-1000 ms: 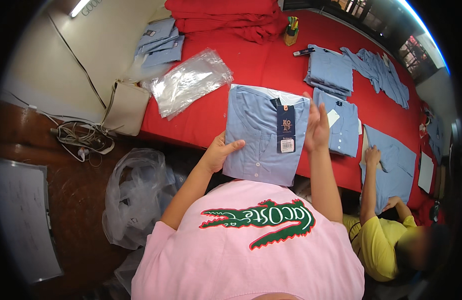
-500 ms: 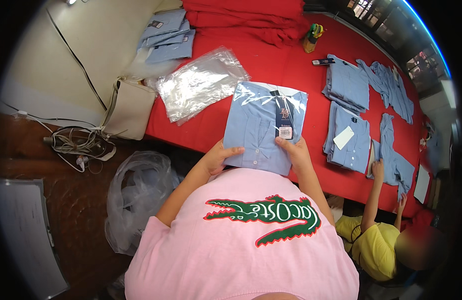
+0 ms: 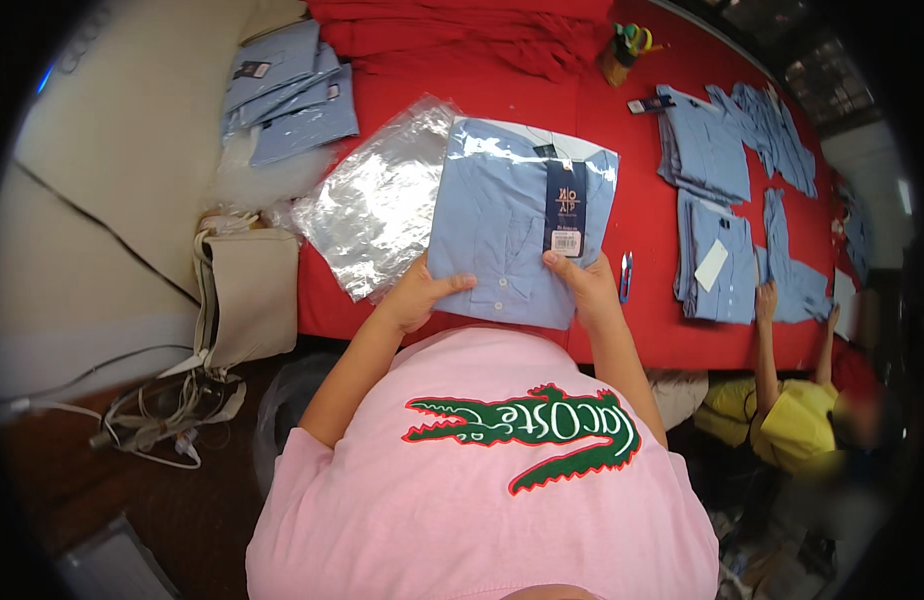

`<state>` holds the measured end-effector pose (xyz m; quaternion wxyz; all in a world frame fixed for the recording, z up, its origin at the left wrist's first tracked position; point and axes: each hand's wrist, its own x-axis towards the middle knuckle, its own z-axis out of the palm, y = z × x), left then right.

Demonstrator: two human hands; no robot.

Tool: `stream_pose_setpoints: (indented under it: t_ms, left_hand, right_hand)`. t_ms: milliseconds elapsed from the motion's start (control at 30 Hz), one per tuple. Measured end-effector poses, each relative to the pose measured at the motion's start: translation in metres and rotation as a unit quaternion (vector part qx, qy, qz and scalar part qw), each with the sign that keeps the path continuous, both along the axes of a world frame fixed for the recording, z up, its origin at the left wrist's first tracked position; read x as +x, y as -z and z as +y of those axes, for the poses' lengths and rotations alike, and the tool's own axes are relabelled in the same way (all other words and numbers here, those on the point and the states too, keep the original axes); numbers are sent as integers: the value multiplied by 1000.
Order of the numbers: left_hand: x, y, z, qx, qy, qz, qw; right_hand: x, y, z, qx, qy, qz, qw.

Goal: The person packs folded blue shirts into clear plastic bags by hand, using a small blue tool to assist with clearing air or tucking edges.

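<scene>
A folded light blue shirt (image 3: pixel 487 215) in a clear plastic bag is held up between my two hands, over the table's near edge. Its white buttons and a dark blue hang tag (image 3: pixel 566 208) with a white barcode label show through the plastic. My left hand (image 3: pixel 422 295) grips the lower left edge, thumb on the front. At the lower right edge my right hand (image 3: pixel 585 285) is closed with its thumb just under the tag; the fingers of both hands are hidden behind the package. Beyond it lies a pile of clear plastic bags (image 3: pixel 367 205).
The table has a red cloth (image 3: pixel 502 90). Bagged shirts (image 3: pixel 282 75) are stacked far left, folded shirts (image 3: pixel 712 260) at right. Thread snips (image 3: pixel 626 277) lie by my right hand. A co-worker in yellow (image 3: pixel 787 425) handles a blue shirt (image 3: pixel 802 285). A beige bag (image 3: pixel 247 295) stands left.
The bagged shirt is slightly higher in view, still in both hands. My view has shifted, and the snips now show beside my right hand. The co-worker's hands remain at the blue shirt.
</scene>
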<state>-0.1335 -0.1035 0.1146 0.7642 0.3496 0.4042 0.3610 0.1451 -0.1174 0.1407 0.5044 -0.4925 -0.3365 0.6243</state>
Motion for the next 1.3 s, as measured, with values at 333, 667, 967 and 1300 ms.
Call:
stream_pose_setpoints:
  t_ms: [333, 667, 967, 1300]
  left_hand:
    - [20, 10, 37, -33, 106, -46, 993]
    - [12, 66, 70, 98, 241, 411, 874]
    - [31, 106, 37, 146, 126, 412, 891]
    - [102, 19, 46, 310, -197, 357, 859]
  right_hand:
    - [14, 3, -18, -55, 104, -23, 993]
    - [101, 99, -23, -158, 135, -256, 944]
    - [128, 106, 80, -185, 93, -171, 963]
    - [140, -31, 79, 151, -59, -113, 980]
